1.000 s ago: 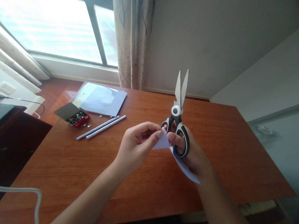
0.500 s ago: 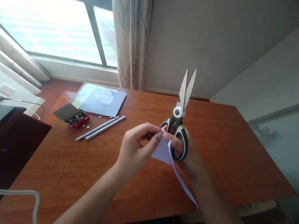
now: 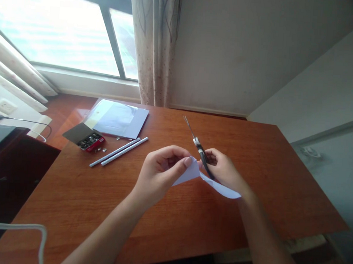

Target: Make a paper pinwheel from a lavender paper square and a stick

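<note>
My left hand (image 3: 159,167) is closed, pinching a pale lavender sheet of paper (image 3: 188,173) between thumb and fingers above the table. A narrow strip of the same paper (image 3: 222,189) curves off to the right, below my right hand (image 3: 222,166). The right hand is closed on a pair of scissors (image 3: 203,157) with black and white handles. Seen nearly edge-on, the blades point up and to the left, beyond the paper. The right fingertips are close to the paper's edge; whether they also grip it I cannot tell.
Two pale rolled paper tubes (image 3: 124,152) lie side by side on the brown table (image 3: 170,231). Left of them stands an open red box (image 3: 92,141) of metal thumbtacks, a few loose beside it. Behind lies a clear packet of paper sheets (image 3: 120,118). A white cable (image 3: 15,226) crosses the lower left.
The scissors have turned from upright, blades apart and facing me, to nearly edge-on, leaning left and lower. The paper strip has swung up to the right. My left hand has barely moved.
</note>
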Demonstrator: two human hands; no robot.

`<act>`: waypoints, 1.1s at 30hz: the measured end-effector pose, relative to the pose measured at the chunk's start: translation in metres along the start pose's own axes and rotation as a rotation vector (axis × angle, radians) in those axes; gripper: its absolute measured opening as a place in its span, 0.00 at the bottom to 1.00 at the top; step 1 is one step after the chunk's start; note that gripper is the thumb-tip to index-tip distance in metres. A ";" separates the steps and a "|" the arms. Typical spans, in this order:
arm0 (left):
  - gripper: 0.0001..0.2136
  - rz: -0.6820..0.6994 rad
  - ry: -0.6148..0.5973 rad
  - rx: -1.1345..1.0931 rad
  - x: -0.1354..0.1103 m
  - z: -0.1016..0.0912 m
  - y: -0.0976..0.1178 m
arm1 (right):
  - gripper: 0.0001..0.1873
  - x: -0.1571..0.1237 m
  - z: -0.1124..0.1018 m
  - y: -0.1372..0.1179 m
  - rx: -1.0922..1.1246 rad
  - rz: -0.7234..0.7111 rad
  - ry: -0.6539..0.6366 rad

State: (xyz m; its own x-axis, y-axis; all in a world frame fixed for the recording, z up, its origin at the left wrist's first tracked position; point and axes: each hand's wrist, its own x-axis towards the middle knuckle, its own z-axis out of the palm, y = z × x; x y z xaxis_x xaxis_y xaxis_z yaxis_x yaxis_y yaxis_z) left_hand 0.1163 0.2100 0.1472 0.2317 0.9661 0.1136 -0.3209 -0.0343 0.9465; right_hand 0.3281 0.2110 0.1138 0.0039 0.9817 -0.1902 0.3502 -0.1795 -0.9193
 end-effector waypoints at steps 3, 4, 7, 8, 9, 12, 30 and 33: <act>0.02 -0.007 -0.022 -0.052 0.000 0.001 -0.001 | 0.14 -0.005 -0.002 0.013 -0.097 -0.055 -0.081; 0.02 -0.011 -0.027 -0.067 0.000 0.001 -0.002 | 0.13 -0.006 -0.003 0.015 -0.168 -0.101 -0.083; 0.04 -0.040 -0.030 -0.094 0.000 0.001 -0.003 | 0.12 -0.007 -0.002 0.018 -0.440 -0.203 0.018; 0.04 -0.050 -0.026 -0.097 0.000 0.001 -0.004 | 0.13 -0.006 -0.002 0.020 -0.508 -0.212 0.061; 0.05 -0.060 -0.020 -0.096 0.000 0.000 -0.004 | 0.13 -0.005 -0.002 0.022 -0.550 -0.213 0.094; 0.06 -0.076 -0.006 -0.089 0.000 -0.001 -0.005 | 0.15 -0.001 0.000 0.030 -0.637 -0.222 0.148; 0.02 -0.100 -0.004 -0.180 0.000 0.002 -0.003 | 0.20 -0.002 0.010 0.059 -0.873 -0.377 0.239; 0.02 -0.095 -0.008 -0.185 0.000 0.003 -0.002 | 0.19 -0.002 0.011 0.057 -0.867 -0.377 0.234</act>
State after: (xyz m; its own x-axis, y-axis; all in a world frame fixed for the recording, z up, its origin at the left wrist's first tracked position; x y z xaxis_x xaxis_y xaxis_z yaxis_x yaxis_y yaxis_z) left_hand 0.1190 0.2090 0.1461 0.2760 0.9607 0.0292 -0.4600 0.1054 0.8816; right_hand 0.3380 0.1983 0.0578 -0.0965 0.9697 0.2245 0.9343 0.1660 -0.3154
